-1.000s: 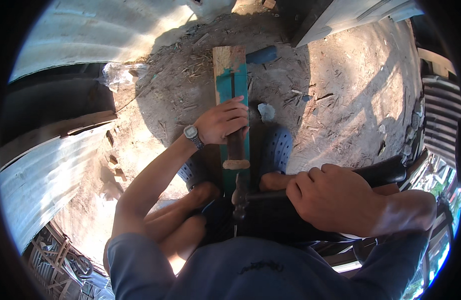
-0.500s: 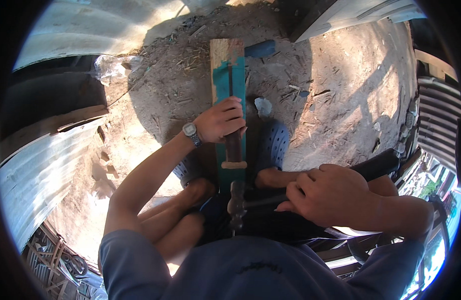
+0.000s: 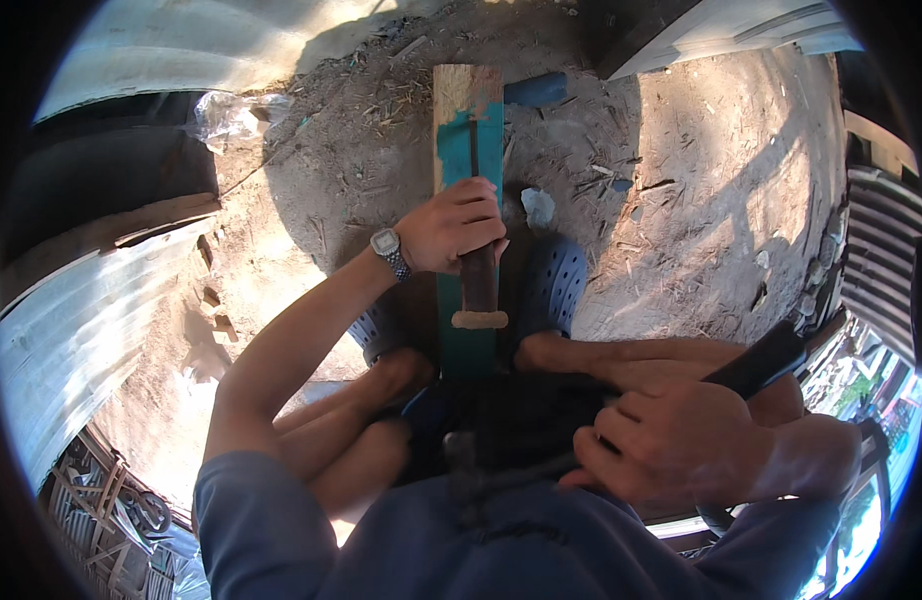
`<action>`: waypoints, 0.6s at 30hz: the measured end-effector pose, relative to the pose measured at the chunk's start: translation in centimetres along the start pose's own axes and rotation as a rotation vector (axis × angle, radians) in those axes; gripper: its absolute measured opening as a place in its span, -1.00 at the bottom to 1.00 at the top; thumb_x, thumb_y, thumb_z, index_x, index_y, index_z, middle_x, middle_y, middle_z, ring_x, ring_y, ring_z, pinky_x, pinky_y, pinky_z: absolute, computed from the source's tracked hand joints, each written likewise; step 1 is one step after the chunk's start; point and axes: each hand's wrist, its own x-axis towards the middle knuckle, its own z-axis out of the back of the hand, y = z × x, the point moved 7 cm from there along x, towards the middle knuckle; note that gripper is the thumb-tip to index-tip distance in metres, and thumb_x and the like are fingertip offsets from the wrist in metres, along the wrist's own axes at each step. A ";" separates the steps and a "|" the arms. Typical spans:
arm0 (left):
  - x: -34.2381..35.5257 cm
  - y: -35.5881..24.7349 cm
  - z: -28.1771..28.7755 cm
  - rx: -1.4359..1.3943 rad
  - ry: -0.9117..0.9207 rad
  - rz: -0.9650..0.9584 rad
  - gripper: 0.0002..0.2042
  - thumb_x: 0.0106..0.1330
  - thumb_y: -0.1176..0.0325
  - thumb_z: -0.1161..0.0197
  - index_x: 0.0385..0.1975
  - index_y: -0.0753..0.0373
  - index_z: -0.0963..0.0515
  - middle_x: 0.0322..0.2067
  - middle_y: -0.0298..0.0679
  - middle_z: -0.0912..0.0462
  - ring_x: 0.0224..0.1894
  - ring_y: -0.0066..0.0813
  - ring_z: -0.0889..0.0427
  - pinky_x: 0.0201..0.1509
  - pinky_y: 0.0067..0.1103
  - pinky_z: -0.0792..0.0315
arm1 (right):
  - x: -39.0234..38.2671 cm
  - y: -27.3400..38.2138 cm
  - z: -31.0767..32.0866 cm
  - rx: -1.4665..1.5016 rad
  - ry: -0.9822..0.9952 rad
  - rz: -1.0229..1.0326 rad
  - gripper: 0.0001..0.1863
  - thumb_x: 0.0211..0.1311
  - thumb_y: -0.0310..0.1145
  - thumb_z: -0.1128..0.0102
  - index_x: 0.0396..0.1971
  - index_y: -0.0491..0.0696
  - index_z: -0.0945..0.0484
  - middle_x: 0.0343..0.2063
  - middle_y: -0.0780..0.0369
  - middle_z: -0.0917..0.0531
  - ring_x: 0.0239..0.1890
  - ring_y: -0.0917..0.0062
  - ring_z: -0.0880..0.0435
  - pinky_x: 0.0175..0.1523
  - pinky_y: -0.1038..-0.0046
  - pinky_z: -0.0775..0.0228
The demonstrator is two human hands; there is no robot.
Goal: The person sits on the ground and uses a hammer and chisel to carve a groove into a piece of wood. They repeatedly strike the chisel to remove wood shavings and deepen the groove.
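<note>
A wooden board (image 3: 468, 350), painted teal with bare wood at its far end, runs lengthwise in front of me between my feet. My left hand (image 3: 456, 225), with a watch at the wrist, is closed round a chisel (image 3: 478, 290). Its narrow blade points away from me along the teal paint, and its brown handle ends in a pale, flattened butt towards me. At the lower right my right hand (image 3: 671, 440) is wrapped round a hammer (image 3: 759, 360) by its dark handle. The hammer's head is blurred by motion over my lap, apart from the chisel's butt.
Blue clogs (image 3: 553, 285) are on my feet, either side of the board. Wood scraps, a pale fragment (image 3: 538, 207) and a blue piece (image 3: 537, 90) lie on the dirt floor. Clear plastic (image 3: 231, 118) lies at the left by corrugated metal sheets (image 3: 101, 320).
The hammer's head has swung back towards my body, away from the chisel's butt, and my right hand has dropped lower. My left hand still grips the chisel; the view has shifted slightly.
</note>
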 end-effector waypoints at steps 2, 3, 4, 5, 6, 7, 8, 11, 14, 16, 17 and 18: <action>-0.2 0.2 -0.3 -0.009 0.023 -0.004 -0.80 0.00 0.53 -0.43 -0.43 0.23 -0.51 -0.39 -0.23 -0.52 -0.20 -0.20 -0.56 0.17 -0.23 -0.51 | 0.6 -1.6 0.4 0.068 -0.079 -0.114 -0.57 0.29 0.01 -0.18 -0.60 -0.03 -0.53 -0.68 0.30 -0.51 -0.50 0.46 -0.64 -0.34 0.47 -0.48; -0.4 0.3 -0.4 -0.014 0.035 -0.007 -0.79 -0.01 0.52 -0.43 -0.43 0.23 -0.51 -0.39 -0.23 -0.52 -0.20 -0.20 -0.56 0.18 -0.23 -0.51 | 0.7 -2.3 0.6 0.102 -0.117 -0.172 -0.56 0.26 0.04 -0.22 -0.62 -0.02 -0.52 -0.68 0.31 -0.50 -0.47 0.44 -0.66 -0.31 0.48 -0.50; -0.3 0.3 -0.3 -0.013 0.040 0.001 -0.78 -0.02 0.52 -0.44 -0.42 0.23 -0.51 -0.40 -0.23 -0.52 -0.20 -0.20 -0.56 0.18 -0.22 -0.50 | 0.6 -2.5 0.6 -0.036 -0.063 -0.193 -0.56 0.26 0.03 -0.22 -0.62 -0.02 -0.51 -0.68 0.30 -0.50 -0.46 0.44 -0.66 -0.31 0.48 -0.50; -0.3 0.4 0.0 -0.012 0.044 0.009 -0.77 -0.02 0.51 -0.45 -0.42 0.24 -0.52 -0.40 -0.23 -0.52 -0.20 -0.20 -0.56 0.18 -0.22 -0.50 | 0.4 -2.6 0.7 -0.174 -0.008 -0.212 -0.56 0.25 0.03 -0.22 -0.63 -0.03 -0.50 -0.68 0.30 -0.50 -0.46 0.44 -0.66 -0.32 0.47 -0.49; -0.3 0.4 0.2 -0.011 0.049 0.017 -0.77 -0.03 0.51 -0.46 -0.41 0.24 -0.52 -0.40 -0.23 -0.52 -0.19 -0.20 -0.56 0.18 -0.22 -0.49 | 0.3 -2.6 0.7 -0.312 0.047 -0.231 -0.55 0.25 0.02 -0.22 -0.63 -0.03 -0.50 -0.68 0.29 -0.50 -0.46 0.44 -0.66 -0.32 0.47 -0.49; -0.4 0.4 0.0 -0.021 0.058 0.008 -0.74 -0.04 0.49 -0.48 -0.40 0.23 -0.52 -0.38 -0.24 -0.52 -0.17 -0.19 -0.55 0.18 -0.23 -0.48 | 0.2 -2.0 0.3 -0.173 0.045 -0.176 -0.56 0.26 0.01 -0.22 -0.62 -0.04 -0.50 -0.67 0.29 -0.50 -0.47 0.45 -0.66 -0.34 0.46 -0.49; -0.4 0.4 -0.2 -0.031 0.067 -0.001 -0.72 -0.05 0.47 -0.49 -0.38 0.22 -0.51 -0.36 -0.25 -0.52 -0.15 -0.18 -0.55 0.18 -0.25 -0.46 | 0.1 -1.2 -0.3 -0.035 0.042 -0.120 -0.56 0.27 0.00 -0.22 -0.61 -0.05 -0.50 -0.66 0.28 -0.50 -0.49 0.45 -0.65 -0.36 0.45 -0.48; -0.7 0.4 -0.5 -0.022 0.080 -0.009 -0.71 -0.05 0.44 -0.50 -0.36 0.20 -0.51 -0.33 -0.24 -0.52 -0.12 -0.17 -0.54 0.21 -0.25 -0.44 | 0.4 -3.2 0.5 -0.034 -0.036 -0.207 -0.61 0.30 -0.08 -0.18 -0.58 -0.07 -0.55 -0.65 0.27 -0.53 -0.54 0.46 -0.62 -0.41 0.44 -0.45; -0.6 1.3 0.5 0.064 0.053 0.056 -0.73 -0.01 0.44 -0.48 -0.37 0.20 -0.50 -0.34 -0.24 -0.53 -0.11 -0.18 -0.54 0.24 -0.24 -0.43 | 0.1 -2.8 0.8 -0.221 -0.049 -0.215 -0.61 0.26 -0.05 -0.23 -0.57 -0.07 -0.54 -0.64 0.27 -0.51 -0.51 0.48 -0.63 -0.39 0.44 -0.48; -0.2 1.8 1.1 0.080 0.044 0.067 -0.75 0.02 0.44 -0.47 -0.37 0.20 -0.50 -0.34 -0.24 -0.53 -0.11 -0.18 -0.55 0.25 -0.23 -0.43 | -0.1 -1.6 0.2 -0.124 -0.041 -0.092 -0.58 0.34 -0.08 -0.14 -0.59 -0.11 -0.54 -0.66 0.24 -0.52 -0.55 0.43 -0.62 -0.44 0.45 -0.45; 0.1 1.8 1.2 0.061 0.050 0.047 -0.75 0.02 0.44 -0.46 -0.36 0.20 -0.50 -0.33 -0.24 -0.53 -0.11 -0.18 -0.55 0.26 -0.22 -0.43 | -0.1 -1.6 0.3 -0.054 -0.074 -0.091 -0.58 0.34 -0.08 -0.14 -0.59 -0.11 -0.54 -0.66 0.25 -0.52 -0.55 0.44 -0.62 -0.45 0.45 -0.44; 0.4 1.7 1.0 0.042 0.055 0.026 -0.76 0.03 0.44 -0.46 -0.36 0.20 -0.51 -0.33 -0.23 -0.53 -0.11 -0.19 -0.55 0.26 -0.22 -0.44 | 0.2 -1.5 0.6 0.015 -0.108 -0.090 -0.58 0.34 -0.09 -0.14 -0.59 -0.10 -0.55 -0.65 0.26 -0.52 -0.55 0.45 -0.62 -0.45 0.46 -0.44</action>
